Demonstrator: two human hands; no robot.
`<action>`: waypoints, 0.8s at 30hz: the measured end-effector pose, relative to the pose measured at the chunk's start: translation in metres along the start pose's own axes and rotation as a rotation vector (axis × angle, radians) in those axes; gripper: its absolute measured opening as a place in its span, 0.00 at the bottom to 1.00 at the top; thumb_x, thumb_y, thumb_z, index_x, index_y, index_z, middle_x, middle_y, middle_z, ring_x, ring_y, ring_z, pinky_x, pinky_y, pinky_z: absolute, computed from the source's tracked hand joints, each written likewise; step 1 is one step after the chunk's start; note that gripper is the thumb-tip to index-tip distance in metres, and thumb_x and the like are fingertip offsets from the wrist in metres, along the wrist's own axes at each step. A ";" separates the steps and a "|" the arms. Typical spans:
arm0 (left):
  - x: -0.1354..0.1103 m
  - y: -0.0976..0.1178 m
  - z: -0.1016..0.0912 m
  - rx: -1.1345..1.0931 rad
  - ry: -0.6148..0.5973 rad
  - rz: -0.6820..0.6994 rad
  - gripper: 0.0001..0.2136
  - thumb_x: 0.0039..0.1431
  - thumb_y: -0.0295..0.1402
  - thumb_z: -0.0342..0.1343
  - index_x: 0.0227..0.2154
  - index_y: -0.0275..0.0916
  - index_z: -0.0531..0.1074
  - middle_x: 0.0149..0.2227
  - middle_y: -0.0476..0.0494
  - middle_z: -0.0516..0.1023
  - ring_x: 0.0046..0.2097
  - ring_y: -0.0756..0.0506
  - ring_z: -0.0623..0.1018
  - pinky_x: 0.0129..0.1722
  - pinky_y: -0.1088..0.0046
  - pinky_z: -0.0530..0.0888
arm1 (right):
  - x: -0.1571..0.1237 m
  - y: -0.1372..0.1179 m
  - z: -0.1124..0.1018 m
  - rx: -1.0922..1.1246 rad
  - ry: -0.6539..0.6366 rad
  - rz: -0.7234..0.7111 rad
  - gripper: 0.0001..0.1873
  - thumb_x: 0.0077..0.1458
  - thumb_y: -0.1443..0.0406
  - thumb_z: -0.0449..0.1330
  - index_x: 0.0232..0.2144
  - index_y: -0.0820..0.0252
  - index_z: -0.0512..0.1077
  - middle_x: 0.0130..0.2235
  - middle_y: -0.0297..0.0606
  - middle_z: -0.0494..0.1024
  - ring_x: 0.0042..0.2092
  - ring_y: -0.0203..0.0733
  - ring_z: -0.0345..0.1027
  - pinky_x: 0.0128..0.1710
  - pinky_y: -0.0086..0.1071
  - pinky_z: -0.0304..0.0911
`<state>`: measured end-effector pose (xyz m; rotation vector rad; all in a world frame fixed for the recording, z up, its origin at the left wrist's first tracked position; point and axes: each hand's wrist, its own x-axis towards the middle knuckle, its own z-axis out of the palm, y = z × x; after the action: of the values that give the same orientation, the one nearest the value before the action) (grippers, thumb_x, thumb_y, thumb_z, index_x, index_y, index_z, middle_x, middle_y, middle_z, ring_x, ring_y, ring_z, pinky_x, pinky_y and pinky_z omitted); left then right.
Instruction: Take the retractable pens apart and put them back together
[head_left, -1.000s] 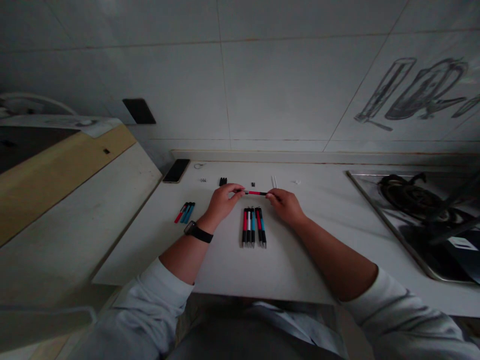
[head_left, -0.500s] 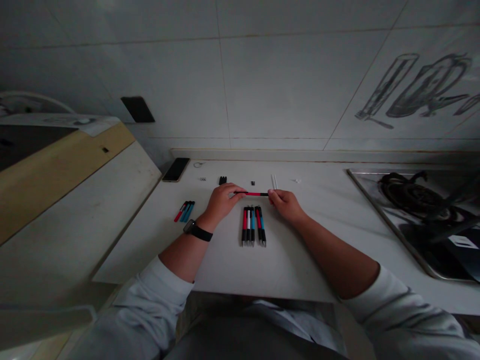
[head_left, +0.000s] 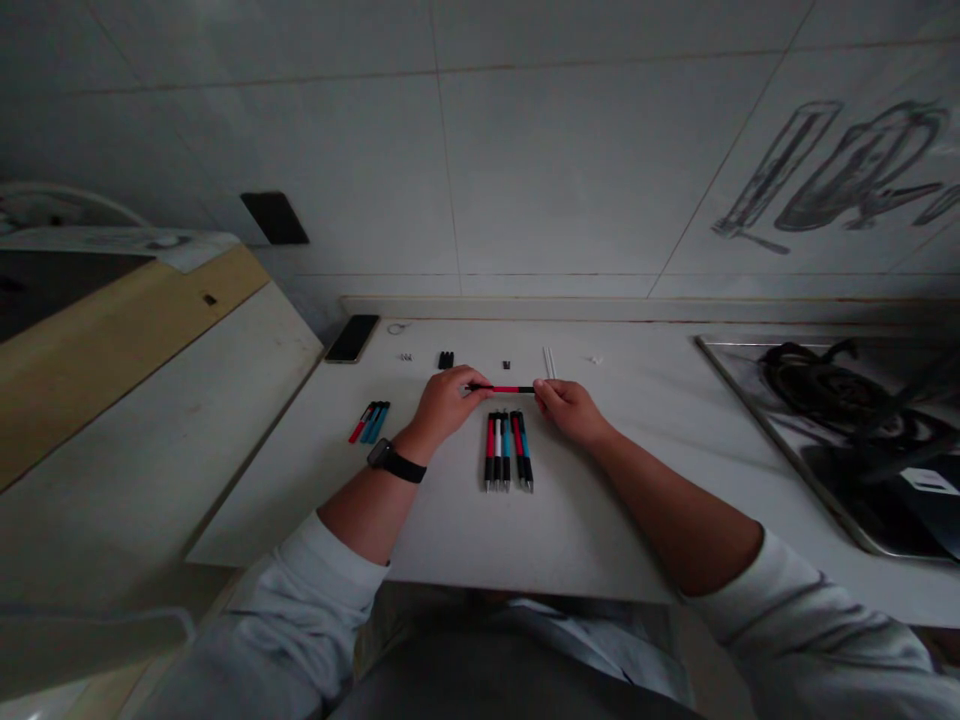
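pen [head_left: 504,389], red and black, is held level just above the counter [head_left: 600,480]; the left hand [head_left: 444,405] pinches one end and the right hand [head_left: 571,410] the other. five whole pens [head_left: 508,452] lie in a row below it. three barrels [head_left: 369,423] at left and small parts [head_left: 446,360] behind seem not yet used.

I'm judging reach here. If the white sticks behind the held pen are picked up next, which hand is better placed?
Probably the right hand: it pinches one end of the red pen just in front of the white sticks, while the left hand holds the other end, nearer the black pieces.
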<state>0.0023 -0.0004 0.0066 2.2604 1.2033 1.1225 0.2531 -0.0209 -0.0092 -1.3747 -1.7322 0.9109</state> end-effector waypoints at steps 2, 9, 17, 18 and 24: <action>0.000 0.001 -0.001 0.012 0.003 0.018 0.03 0.60 0.33 0.66 0.34 0.40 0.80 0.36 0.46 0.83 0.40 0.45 0.81 0.44 0.67 0.75 | 0.000 0.002 0.001 0.042 -0.019 0.019 0.33 0.63 0.38 0.48 0.21 0.56 0.63 0.20 0.31 0.64 0.24 0.37 0.57 0.27 0.32 0.54; -0.003 0.004 -0.002 0.104 -0.011 0.104 0.03 0.64 0.34 0.63 0.35 0.41 0.79 0.38 0.44 0.82 0.43 0.44 0.80 0.47 0.66 0.75 | 0.000 -0.001 0.004 0.162 -0.034 0.088 0.33 0.61 0.36 0.50 0.21 0.55 0.62 0.19 0.31 0.64 0.22 0.36 0.56 0.26 0.32 0.54; -0.002 0.005 -0.002 0.102 -0.045 0.061 0.04 0.65 0.34 0.62 0.41 0.42 0.80 0.42 0.44 0.83 0.45 0.44 0.80 0.49 0.66 0.75 | 0.000 -0.001 0.001 0.075 -0.021 0.023 0.31 0.63 0.39 0.49 0.22 0.56 0.65 0.20 0.31 0.66 0.24 0.37 0.58 0.28 0.32 0.55; -0.001 0.004 -0.002 0.095 -0.053 0.050 0.04 0.65 0.33 0.62 0.40 0.42 0.80 0.41 0.45 0.83 0.45 0.44 0.81 0.49 0.66 0.75 | 0.001 -0.001 0.000 0.028 -0.012 -0.002 0.30 0.64 0.41 0.49 0.23 0.56 0.67 0.21 0.31 0.67 0.24 0.37 0.59 0.28 0.32 0.56; 0.002 0.001 0.000 0.036 -0.072 -0.012 0.03 0.62 0.31 0.64 0.38 0.42 0.82 0.40 0.46 0.84 0.43 0.44 0.81 0.48 0.65 0.75 | 0.000 -0.001 -0.003 -0.202 0.057 -0.142 0.21 0.65 0.52 0.51 0.28 0.57 0.74 0.24 0.34 0.74 0.28 0.39 0.67 0.32 0.31 0.58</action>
<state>0.0031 0.0003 0.0080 2.2962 1.2165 1.0133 0.2556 -0.0211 -0.0068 -1.3698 -1.8917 0.6276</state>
